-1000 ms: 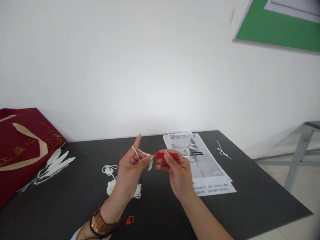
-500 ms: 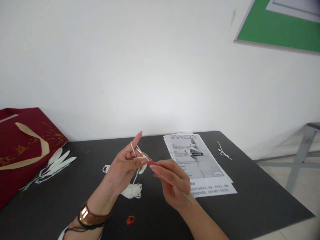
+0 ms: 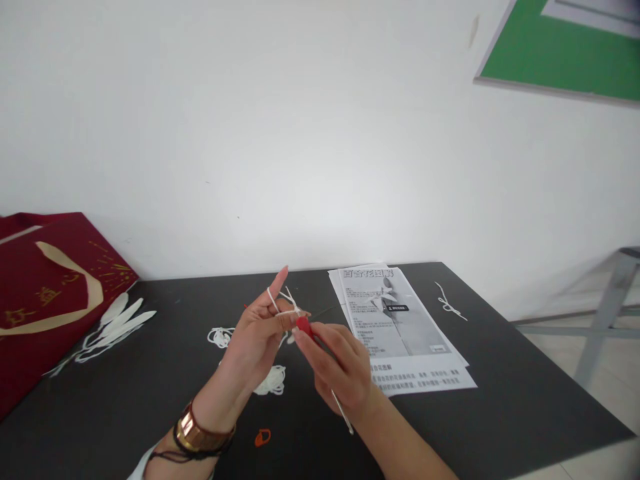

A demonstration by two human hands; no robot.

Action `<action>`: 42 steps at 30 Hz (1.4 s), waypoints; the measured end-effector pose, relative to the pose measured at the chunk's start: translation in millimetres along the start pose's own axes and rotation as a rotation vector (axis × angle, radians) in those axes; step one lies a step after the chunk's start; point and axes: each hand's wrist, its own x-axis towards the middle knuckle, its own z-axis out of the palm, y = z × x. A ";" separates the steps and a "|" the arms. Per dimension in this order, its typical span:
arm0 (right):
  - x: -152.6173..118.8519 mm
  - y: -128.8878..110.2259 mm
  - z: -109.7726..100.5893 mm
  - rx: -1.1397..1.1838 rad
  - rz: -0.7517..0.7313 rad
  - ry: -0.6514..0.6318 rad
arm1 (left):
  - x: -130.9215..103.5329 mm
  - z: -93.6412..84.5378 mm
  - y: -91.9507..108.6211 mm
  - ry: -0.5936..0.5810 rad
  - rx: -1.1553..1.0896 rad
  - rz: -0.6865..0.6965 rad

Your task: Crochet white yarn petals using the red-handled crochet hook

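My left hand [image 3: 260, 327] has its index finger raised with white yarn [image 3: 273, 300] looped round it. Its thumb pinches the yarn near the hook tip. My right hand [image 3: 340, 360] is closed on a crochet hook with a red grip [image 3: 303, 326]; the metal shaft sticks out below the palm. The hook's front end meets the yarn just beyond my left thumb. A small worked piece is partly hidden between the hands. Under my left wrist lies a bundle of white yarn [image 3: 273, 380] on the black table [image 3: 300, 443].
Printed sheets [image 3: 425, 370] lie to the right, with a knotted white string [image 3: 450, 307] beyond them. White crocheted petals [image 3: 123, 320] rest beside a dark red bag [image 3: 45, 293] at left. An orange stitch marker [image 3: 263, 437] is near the front.
The hook has turned, its rear end now pointing more downward. The yarn at my left fingertips has shifted slightly up and right. The view has moved a little.
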 end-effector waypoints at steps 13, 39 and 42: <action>14.3 -8.8 3.0 0.835 0.686 0.281 | -3.2 -11.0 22.8 -0.138 0.095 -0.044; 23.7 4.9 -19.0 1.002 0.760 0.323 | -10.9 -5.7 32.0 -0.089 0.118 0.094; 23.5 5.0 -22.2 0.979 0.732 0.306 | -11.4 -6.3 32.6 -0.114 0.097 0.076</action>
